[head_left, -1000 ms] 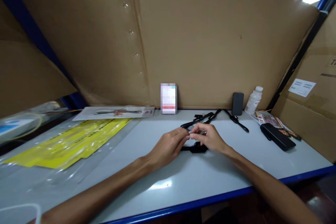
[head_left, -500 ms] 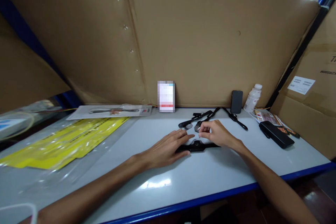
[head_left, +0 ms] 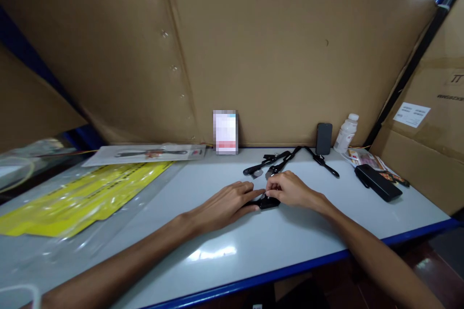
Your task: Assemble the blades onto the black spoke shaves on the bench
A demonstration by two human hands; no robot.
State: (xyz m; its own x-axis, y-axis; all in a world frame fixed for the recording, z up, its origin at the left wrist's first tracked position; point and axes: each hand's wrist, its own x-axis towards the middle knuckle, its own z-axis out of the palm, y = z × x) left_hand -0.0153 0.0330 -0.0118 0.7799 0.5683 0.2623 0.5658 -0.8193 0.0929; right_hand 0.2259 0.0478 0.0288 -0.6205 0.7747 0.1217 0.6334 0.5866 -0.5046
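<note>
A small black part lies on the pale worktable between my two hands. My left hand lies flat on the table with its fingers stretched out and its fingertips against the part's left end. My right hand is curled over the part's right side, its fingers pinched together on it. Just behind my hands lie several black tools with slim handles.
A cardboard wall closes the back. A packaged tool and yellow sheets in clear plastic lie at the left. A black phone, a white bottle, a black case and leaflets sit at the right. The table's blue edge runs along the front.
My right hand came back down from beside the tools onto the black part. My left hand flattened on the table and stayed at the part's left end.
</note>
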